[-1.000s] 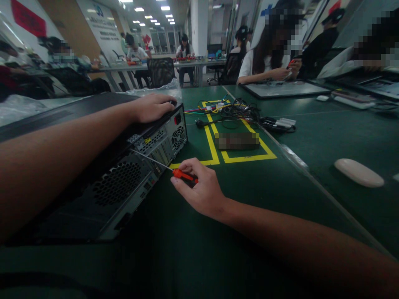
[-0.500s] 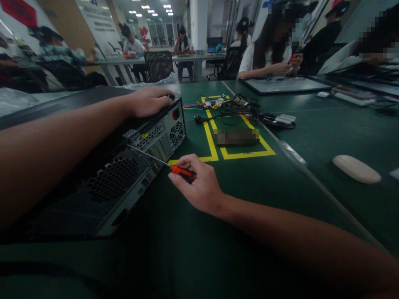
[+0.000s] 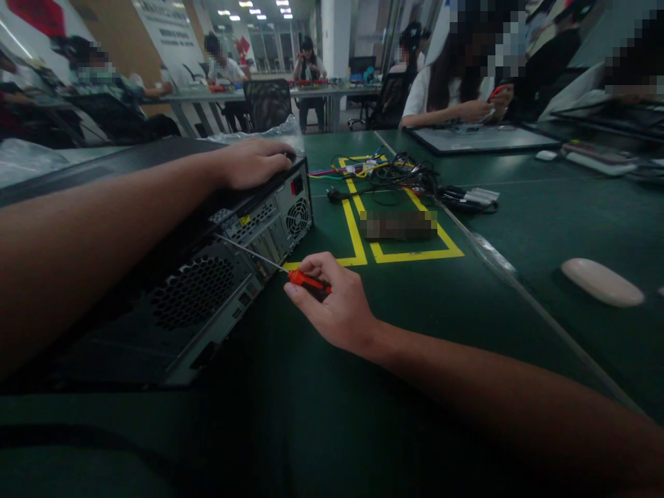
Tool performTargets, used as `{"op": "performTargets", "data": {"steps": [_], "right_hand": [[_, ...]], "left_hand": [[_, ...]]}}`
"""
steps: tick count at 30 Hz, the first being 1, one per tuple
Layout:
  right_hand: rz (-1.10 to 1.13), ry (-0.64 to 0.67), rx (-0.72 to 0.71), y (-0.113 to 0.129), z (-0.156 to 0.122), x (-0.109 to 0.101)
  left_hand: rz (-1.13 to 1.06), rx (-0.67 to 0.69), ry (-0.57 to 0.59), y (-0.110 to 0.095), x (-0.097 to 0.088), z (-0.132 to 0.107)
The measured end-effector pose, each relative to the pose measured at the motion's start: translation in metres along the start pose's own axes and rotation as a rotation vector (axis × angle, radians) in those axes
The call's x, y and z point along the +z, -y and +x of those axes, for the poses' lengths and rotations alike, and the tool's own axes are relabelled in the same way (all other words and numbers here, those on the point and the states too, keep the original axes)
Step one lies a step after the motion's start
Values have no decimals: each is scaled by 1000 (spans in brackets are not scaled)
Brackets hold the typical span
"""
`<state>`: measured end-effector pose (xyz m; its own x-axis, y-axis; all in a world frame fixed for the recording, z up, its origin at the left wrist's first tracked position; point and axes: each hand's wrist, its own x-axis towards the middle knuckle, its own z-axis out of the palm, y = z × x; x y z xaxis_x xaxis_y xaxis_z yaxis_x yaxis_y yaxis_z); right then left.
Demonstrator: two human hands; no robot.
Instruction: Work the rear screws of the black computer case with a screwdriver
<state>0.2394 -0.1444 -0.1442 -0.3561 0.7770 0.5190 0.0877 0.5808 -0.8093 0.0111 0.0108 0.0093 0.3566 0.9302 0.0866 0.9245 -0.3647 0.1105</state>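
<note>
Screwdriver (image 3: 306, 279) (orange-handled) in the right hand (image 3: 342, 304).

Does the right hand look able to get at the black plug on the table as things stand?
Probably yes: only green table and yellow tape seem to lie between the right hand and the black plug. That hand holds a screwdriver, though, so gripping would likely mean putting that down first.

At nine o'clock I can see a big black computer box (image 3: 207, 294), the left hand (image 3: 258, 162) resting on top. Near the middle, the right hand (image 3: 339, 306) holds a red-and-black screwdriver (image 3: 310, 279) pointing to ten o'clock, at the box's back. Messy wires (image 3: 409, 173) lie between one and two; a pale oval thing (image 3: 602, 282) sits at three.
</note>
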Motion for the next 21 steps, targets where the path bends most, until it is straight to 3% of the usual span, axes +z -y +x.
{"op": "performTargets", "data": {"steps": [21], "right_hand": [[-1,8,-17,3,1,-3]], "left_hand": [[1,-2,13,-2,-1,-1]]}}
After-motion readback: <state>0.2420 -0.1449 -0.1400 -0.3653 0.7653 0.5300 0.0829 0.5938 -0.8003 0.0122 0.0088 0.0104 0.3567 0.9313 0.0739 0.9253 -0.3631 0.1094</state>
